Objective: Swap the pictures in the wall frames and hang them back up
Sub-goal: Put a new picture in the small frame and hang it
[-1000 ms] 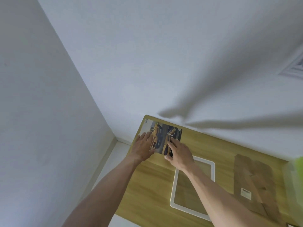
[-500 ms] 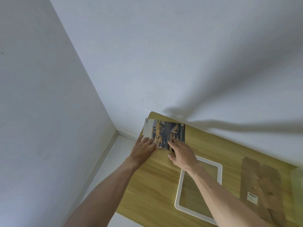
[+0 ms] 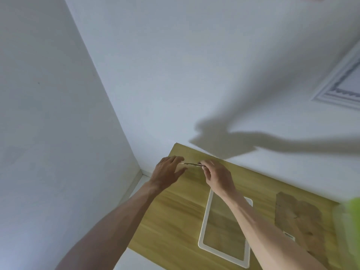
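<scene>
A picture (image 3: 191, 164) hangs edge-on just above the far left corner of the wooden table (image 3: 175, 217), so only its thin edge shows. My right hand (image 3: 218, 175) pinches its right end. My left hand (image 3: 168, 171) is at its left end, fingers spread, touching the edge. A white empty frame (image 3: 204, 221) lies flat on the table under my right forearm. A brown backing board (image 3: 303, 217) with a small white label lies to its right.
A white framed picture (image 3: 342, 84) hangs on the wall at the upper right. A blurred green object (image 3: 352, 227) sits at the right edge. The table stands in a corner between two white walls, with pale floor on the left.
The picture, lying flat under both hands a second ago, has been lifted off the table and tipped edge-on. The camera has tilted, bringing the wall frame into view.
</scene>
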